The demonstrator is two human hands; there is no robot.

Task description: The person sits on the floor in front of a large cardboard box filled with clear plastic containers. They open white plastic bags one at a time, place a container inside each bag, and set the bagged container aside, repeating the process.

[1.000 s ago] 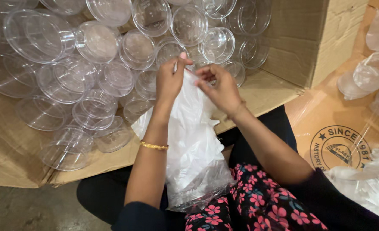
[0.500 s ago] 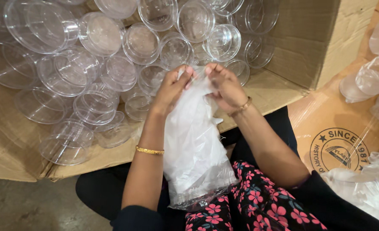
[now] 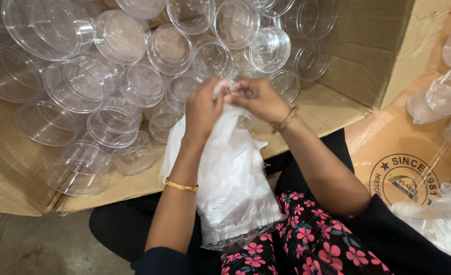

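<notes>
Both hands are pinched together on the gathered mouth of a thin, milky-white plastic bag (image 3: 230, 188): the left hand (image 3: 202, 109) and right hand (image 3: 256, 99) meet at its top. The bag hangs below them onto the lap, bulging, with clear round plastic containers (image 3: 245, 239) showing at its bottom. The film looks flimsy, so I judge a hard tug could tear it or slip the grip, spilling the stack towards the loose clear tubs (image 3: 113, 76) in the open cardboard box (image 3: 368, 56) just beyond the hands.

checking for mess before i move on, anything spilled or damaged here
Nothing looks damaged. Clear plastic containers lie jumbled loose in the open cardboard box. Both hands, left hand and right hand, pinch the top of a white plastic bag.
</notes>
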